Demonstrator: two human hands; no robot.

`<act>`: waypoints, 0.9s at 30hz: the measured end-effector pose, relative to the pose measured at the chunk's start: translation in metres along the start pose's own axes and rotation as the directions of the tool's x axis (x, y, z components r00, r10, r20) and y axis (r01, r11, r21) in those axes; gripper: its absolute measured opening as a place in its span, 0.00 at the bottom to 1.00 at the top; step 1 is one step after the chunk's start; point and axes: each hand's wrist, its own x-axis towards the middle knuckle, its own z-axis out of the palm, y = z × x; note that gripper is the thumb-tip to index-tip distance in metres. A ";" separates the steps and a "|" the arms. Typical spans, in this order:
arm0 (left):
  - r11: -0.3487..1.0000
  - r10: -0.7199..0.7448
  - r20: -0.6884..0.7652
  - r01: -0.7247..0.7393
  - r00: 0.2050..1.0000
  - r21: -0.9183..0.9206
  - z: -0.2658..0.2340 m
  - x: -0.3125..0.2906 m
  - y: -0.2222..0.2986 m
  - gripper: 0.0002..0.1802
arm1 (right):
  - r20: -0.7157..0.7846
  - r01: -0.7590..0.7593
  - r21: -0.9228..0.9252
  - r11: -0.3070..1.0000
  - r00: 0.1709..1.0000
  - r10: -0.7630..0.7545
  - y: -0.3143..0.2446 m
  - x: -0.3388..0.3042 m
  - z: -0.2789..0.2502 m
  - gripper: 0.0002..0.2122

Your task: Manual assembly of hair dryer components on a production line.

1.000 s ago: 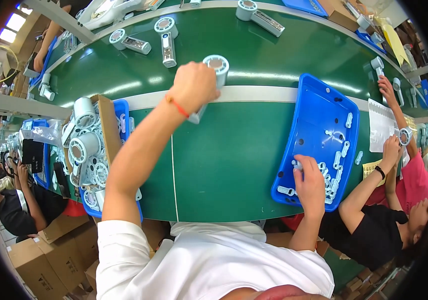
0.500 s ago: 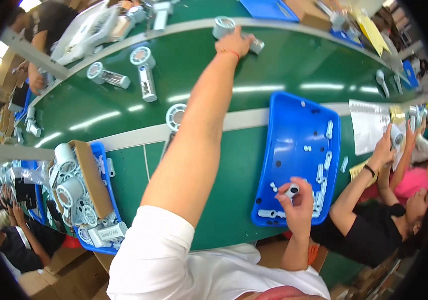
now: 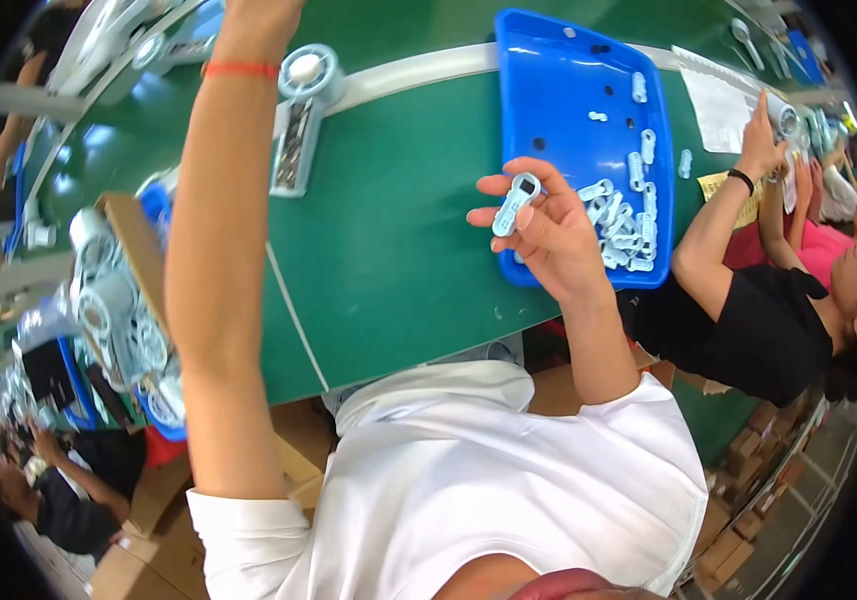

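Note:
My right hand (image 3: 559,230) pinches a small pale-blue plastic fan-handle part (image 3: 515,207) between thumb and fingers; a black square shows at its rounded end. The hand is over the near left edge of a blue tray (image 3: 559,120). More of these pale parts (image 3: 625,232) are heaped at the tray's near right. My left arm reaches far forward, and only the back of my left hand (image 3: 267,12) shows at the top edge, its fingers cut off. Nearest to that wrist is a handheld fan (image 3: 299,130) with an opened handle, lying across the table's pale strip.
At left, a cardboard divider (image 3: 135,255) stands beside a pile of fan housings (image 3: 109,300). Another fan (image 3: 174,50) lies farther off. On the right, a co-worker's hand (image 3: 764,145) holds a fan head near a paper sheet (image 3: 714,100). Cardboard boxes (image 3: 154,540) stand below left.
The view has shifted, and the tray and table appear higher. My left hand has left the far fan and moved left, mostly out of the picture. My right hand has lifted the part away from the tray.

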 end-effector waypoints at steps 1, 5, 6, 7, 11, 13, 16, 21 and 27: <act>0.999 -0.046 -0.051 0.046 0.998 0.001 -0.016 -0.026 0.044 0.24 | 0.003 -0.024 -0.032 0.999 1.000 0.024 0.003 -0.003 0.006 0.21; 0.799 -0.383 0.150 0.408 0.911 -0.442 -0.075 -0.128 0.091 0.39 | 0.084 0.004 -0.160 0.987 0.996 0.009 0.009 -0.017 0.018 0.18; 0.644 -0.484 0.257 0.539 0.836 -0.542 -0.089 -0.153 0.102 0.44 | 0.107 0.036 -0.231 0.972 0.994 -0.011 0.013 -0.018 0.027 0.18; 0.555 -0.485 0.379 0.612 0.789 -0.564 -0.101 -0.182 0.094 0.40 | 0.152 0.034 -0.222 0.974 0.988 0.000 0.015 -0.018 0.035 0.18; 0.162 -0.691 0.506 0.793 0.516 -0.587 -0.118 -0.249 0.084 0.37 | 0.161 0.050 -0.430 0.901 0.987 0.022 0.025 -0.024 0.050 0.21; 0.029 -0.694 0.565 0.802 0.446 -0.597 -0.123 -0.263 0.080 0.38 | 0.091 -0.020 -0.476 0.879 0.993 0.072 0.028 -0.028 0.055 0.21; 0.127 -0.664 0.552 0.803 0.505 -0.582 -0.125 -0.275 0.078 0.38 | 0.126 -0.029 -0.469 0.883 0.987 0.099 0.038 -0.032 0.057 0.20; 0.271 -0.610 0.528 0.782 0.590 -0.561 -0.127 -0.286 0.070 0.40 | 0.125 -0.031 -0.506 0.862 0.986 0.109 0.049 -0.034 0.065 0.18; 0.371 -0.639 0.550 0.841 0.539 -0.394 -0.122 -0.289 0.068 0.42 | 0.045 -0.075 -0.570 0.818 0.991 0.123 0.058 -0.033 0.071 0.15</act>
